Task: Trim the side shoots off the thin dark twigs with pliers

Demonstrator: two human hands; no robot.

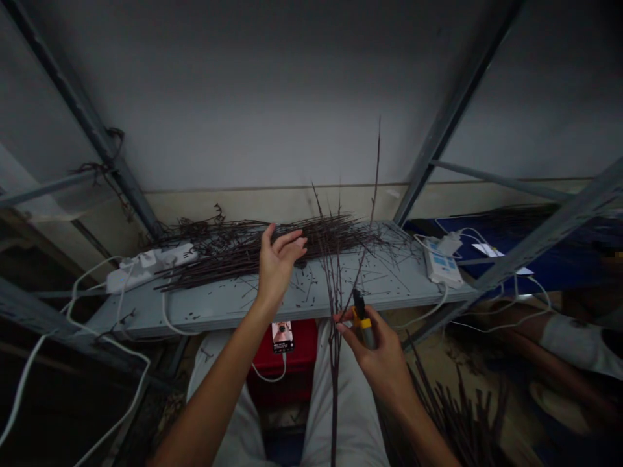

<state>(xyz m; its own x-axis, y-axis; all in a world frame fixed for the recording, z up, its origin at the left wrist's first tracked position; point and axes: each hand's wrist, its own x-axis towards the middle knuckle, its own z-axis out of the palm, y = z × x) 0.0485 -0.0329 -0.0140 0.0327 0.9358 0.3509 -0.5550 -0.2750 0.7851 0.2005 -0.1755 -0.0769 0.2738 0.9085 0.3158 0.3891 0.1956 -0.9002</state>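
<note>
R hand (384,347) holds branch (335,363) & prob. pruners (366,331), L hand (276,266) raised nr twigs (228,256).

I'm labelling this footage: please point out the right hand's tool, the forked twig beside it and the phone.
Tool (362,319): head view, on its yellow section.
Forked twig (335,371): head view, on its lower stem.
Phone (283,336): head view, on its lit screen.

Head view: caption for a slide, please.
Right hand holds a branching twig and a tool; open left hand near piled twigs.
</note>
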